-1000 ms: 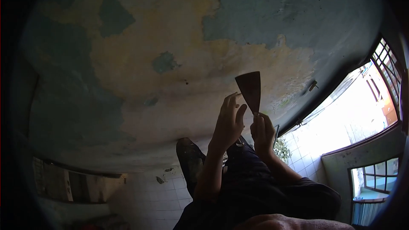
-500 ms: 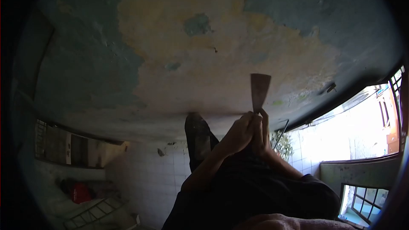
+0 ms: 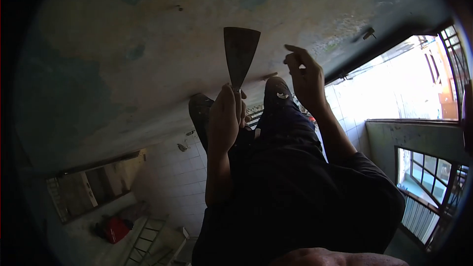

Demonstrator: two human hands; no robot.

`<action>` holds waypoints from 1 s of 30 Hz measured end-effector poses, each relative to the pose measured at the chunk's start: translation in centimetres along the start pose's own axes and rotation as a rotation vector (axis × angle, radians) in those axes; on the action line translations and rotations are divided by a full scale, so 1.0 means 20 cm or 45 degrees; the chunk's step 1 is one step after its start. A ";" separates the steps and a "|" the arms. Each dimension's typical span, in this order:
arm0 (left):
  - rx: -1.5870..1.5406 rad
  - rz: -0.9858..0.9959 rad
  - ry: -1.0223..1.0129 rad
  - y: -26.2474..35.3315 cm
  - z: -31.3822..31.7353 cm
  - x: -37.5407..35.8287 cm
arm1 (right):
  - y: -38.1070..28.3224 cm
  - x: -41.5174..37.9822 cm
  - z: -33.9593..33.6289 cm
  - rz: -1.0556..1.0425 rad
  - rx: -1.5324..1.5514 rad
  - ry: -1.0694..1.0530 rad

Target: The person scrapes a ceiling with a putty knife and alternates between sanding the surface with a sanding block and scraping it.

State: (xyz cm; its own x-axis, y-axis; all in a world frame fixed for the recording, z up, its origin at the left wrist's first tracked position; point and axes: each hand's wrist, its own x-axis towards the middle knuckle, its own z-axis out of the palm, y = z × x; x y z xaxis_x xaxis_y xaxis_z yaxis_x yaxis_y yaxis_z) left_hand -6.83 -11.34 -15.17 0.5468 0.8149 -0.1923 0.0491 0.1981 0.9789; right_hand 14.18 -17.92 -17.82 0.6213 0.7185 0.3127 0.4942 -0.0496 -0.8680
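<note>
A scraper point(image 3: 241, 54) with a wide, flat metal blade points up toward the wall point(image 3: 162, 64), where the paint is patchy and peeling. Its handle is wrapped by the fingers of my left hand point(image 3: 223, 122), in front of my body. To the right of the blade, my right hand point(image 3: 309, 81) is raised and apart from the tool. Its index finger stretches out and the others are loosely bent, with nothing visible in them. My dark-trousered knees point(image 3: 278, 91) are close to the wall, with a pale fleck on one.
A small fixture point(image 3: 368, 33) juts from the wall at the upper right. Bright openings and a barred window point(image 3: 428, 175) lie on the right. At lower left are a ladder point(image 3: 143, 241), a red item point(image 3: 117, 229) and an opening in the wall point(image 3: 93, 184). White tiles point(image 3: 172, 182) show below.
Both hands were together on the scraper; my right hand has let go and moved up and right. The scraper, in my left hand, has shifted left and up in view. My view has tilted.
</note>
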 end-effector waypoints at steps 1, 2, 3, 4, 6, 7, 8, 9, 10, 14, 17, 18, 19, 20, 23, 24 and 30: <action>0.026 -0.018 -0.020 -0.02 0.01 0.01 | 0.02 -0.01 0.01 0.090 0.132 -0.109; 0.053 -0.033 -0.037 -0.03 0.02 0.01 | 0.04 -0.02 0.03 0.178 0.268 -0.218; 0.051 -0.041 -0.043 -0.06 0.02 0.02 | 0.05 -0.02 0.06 0.176 0.455 -0.291; 0.085 -0.042 -0.096 -0.08 0.03 0.02 | 0.06 -0.03 0.04 0.185 0.455 -0.290; 0.124 -0.048 -0.126 -0.09 0.05 0.01 | 0.03 -0.04 0.00 0.480 0.669 -0.778; 0.146 -0.134 -0.110 -0.07 0.09 -0.01 | 0.04 -0.06 0.02 0.489 0.746 -0.786; 0.166 -0.218 -0.092 -0.06 0.12 -0.02 | 0.03 -0.08 0.03 0.487 0.754 -0.807; 0.201 -0.224 -0.132 -0.08 0.12 -0.02 | -0.03 -0.08 0.02 0.516 0.755 -0.795; 0.198 -0.228 -0.110 -0.12 0.12 -0.02 | -0.06 -0.08 0.02 0.545 0.754 -0.783; 0.277 -0.132 -0.200 -0.20 0.10 -0.01 | 0.03 -0.09 0.03 0.628 0.708 -0.828; 0.571 0.116 -0.195 -0.22 0.06 0.01 | 0.03 -0.09 0.02 0.602 0.696 -0.797; 0.877 0.466 -0.140 -0.26 0.04 0.02 | 0.04 -0.10 0.02 0.606 0.698 -0.796; 0.873 0.459 -0.142 -0.34 0.00 0.04 | 0.05 -0.10 0.02 0.612 0.691 -0.770; 1.296 0.340 0.082 -0.45 -0.07 0.06 | 0.07 -0.11 0.03 0.622 0.682 -0.746; 1.929 0.073 0.412 -0.71 -0.25 0.01 | 0.10 -0.11 0.03 0.692 0.675 -0.740; 2.150 -0.061 0.516 -0.76 -0.30 -0.02 | 0.12 -0.10 0.04 0.694 0.675 -0.739; 1.981 -0.503 0.497 -0.83 -0.42 -0.06 | 0.22 -0.11 0.02 0.709 0.420 -0.922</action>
State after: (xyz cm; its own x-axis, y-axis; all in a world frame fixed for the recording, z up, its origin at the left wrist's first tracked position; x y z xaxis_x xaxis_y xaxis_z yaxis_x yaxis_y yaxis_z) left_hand -15.43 -11.07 -31.72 0.0796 0.9767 -0.1992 0.9944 -0.0918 -0.0528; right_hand 14.72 -19.50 -22.43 0.1353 0.9093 -0.3935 -0.0212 -0.3944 -0.9187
